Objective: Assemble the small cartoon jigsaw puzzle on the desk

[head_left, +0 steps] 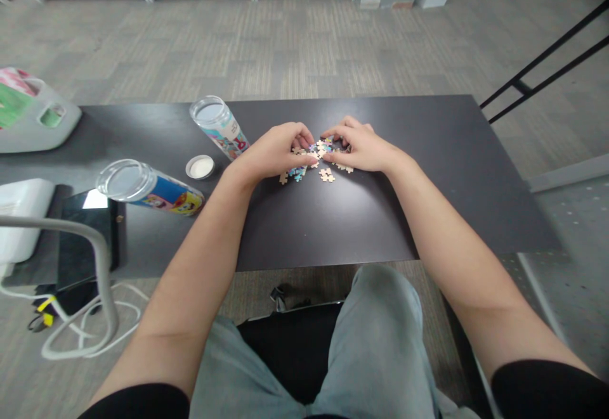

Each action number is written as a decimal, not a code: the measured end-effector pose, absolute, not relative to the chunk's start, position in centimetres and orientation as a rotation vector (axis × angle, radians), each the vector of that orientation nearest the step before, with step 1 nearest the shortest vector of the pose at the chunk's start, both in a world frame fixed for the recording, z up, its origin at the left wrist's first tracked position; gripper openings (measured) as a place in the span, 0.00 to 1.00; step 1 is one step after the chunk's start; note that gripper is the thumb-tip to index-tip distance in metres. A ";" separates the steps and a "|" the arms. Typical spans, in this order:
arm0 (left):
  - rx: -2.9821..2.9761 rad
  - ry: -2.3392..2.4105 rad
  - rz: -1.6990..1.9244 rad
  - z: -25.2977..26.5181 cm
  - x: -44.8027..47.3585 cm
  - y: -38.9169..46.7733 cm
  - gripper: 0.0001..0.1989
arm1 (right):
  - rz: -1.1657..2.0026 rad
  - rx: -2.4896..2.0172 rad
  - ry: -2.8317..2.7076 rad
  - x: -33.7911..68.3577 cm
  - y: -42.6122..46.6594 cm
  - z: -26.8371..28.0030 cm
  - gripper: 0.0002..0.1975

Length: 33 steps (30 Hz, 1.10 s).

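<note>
While the left hand (278, 148) and right hand (362, 145) curl half-open around puzzle pieces (320, 151) mid-frame, careless sweeping might scatter them.

I get a fairly bright, even picture. A pale sheen spreads over the dark table (328, 222), and white glare sits on the black case (78, 241). My wide view stretches the jars (174, 196) outward; the floor (295, 45) looks soft, puzzle pieces (327, 175) lack fine detail.
</note>
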<state>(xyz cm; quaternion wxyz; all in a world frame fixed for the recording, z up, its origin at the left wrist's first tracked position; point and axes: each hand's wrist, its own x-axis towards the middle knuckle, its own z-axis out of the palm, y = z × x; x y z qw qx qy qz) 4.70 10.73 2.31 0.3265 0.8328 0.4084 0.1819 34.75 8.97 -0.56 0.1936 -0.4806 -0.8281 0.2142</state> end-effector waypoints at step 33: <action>2.192 1.151 0.323 2.4 4.1 11.6 0.31 | 0.710 -1.256 -2.276 36.0 9.9 -0.5 0.10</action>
